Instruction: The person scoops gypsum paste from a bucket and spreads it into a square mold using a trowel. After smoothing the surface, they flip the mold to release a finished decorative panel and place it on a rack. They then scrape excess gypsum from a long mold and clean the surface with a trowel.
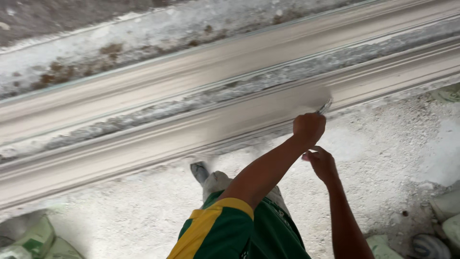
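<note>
clearly the left hand [309, 128] is clamped on a small blade [325, 106] against the moulding [230, 122]. right hand [322, 163] curled, empty, apart. a slip could gouge it.

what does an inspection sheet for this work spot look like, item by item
surface: long moulded strips lie side by side, coated in pale wet-looking material, on dusty white ground
job's things: small metal tool, tip against the nearer strip; its kind is blurred
clutter: green and white bags bottom left, more at the right edge
hands: left hand closed round the tool's handle; right hand just below it, fingers curled, nothing seen in it
cables: nothing seen
surroundings: white crust and brown specks beyond the strips; the person's shoe near the strip
</note>
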A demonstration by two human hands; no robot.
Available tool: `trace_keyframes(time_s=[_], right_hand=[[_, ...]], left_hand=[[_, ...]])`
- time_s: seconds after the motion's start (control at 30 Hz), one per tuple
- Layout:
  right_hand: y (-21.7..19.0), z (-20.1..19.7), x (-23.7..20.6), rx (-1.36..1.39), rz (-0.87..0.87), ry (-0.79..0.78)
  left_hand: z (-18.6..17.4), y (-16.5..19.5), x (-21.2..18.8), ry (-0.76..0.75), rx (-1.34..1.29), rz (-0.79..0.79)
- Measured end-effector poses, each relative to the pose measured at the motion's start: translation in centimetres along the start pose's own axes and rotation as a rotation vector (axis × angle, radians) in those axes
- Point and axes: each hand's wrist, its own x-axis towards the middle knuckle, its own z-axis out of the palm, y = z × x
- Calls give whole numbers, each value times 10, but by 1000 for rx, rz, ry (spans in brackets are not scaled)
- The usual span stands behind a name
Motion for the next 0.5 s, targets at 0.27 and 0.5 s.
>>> trace_keyframes(time_s=[0.27, 0.5], right_hand=[[122, -141, 54, -60, -152, 77], [158, -238, 103, 8, -129, 144]], left_hand=[[43, 82, 95, -13, 94, -37], [18, 56, 60, -179, 231, -55]])
